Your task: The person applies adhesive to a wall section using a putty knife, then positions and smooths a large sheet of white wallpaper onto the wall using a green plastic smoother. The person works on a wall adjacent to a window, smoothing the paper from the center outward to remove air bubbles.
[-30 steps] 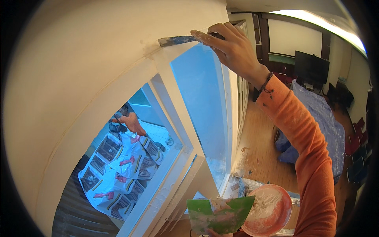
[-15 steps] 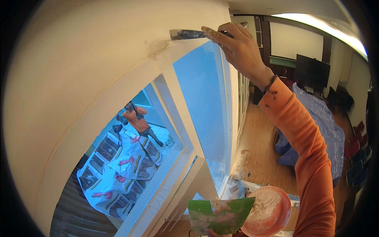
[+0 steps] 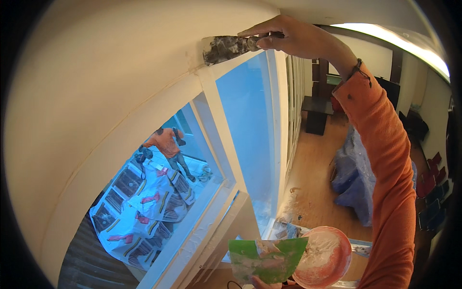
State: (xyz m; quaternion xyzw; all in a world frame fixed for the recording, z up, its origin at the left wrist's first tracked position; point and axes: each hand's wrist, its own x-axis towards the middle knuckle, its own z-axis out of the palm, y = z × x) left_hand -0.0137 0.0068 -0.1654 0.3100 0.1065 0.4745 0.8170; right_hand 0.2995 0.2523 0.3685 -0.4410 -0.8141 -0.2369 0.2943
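Observation:
High on the cream wall, my right hand grips a putty knife. Its wide, smeared blade lies against the wall just above the corner of the window frame. At the bottom, my left hand shows only in part, closed at the lower edge of a green plastic spreader with pale putty on it. Just right of the spreader is a reddish round bowl coated with whitish putty; what supports it is hidden.
Beyond the window glass, a person in an orange top stands near covered stacked items. Right of the frame, a wooden floor holds a blue plastic sheet, a dark table and red chairs.
My right wrist has turned and swung to the right, so the knife's broad blade face now shows. Spreader and bowl are nearly still. The person beyond the glass stands more upright.

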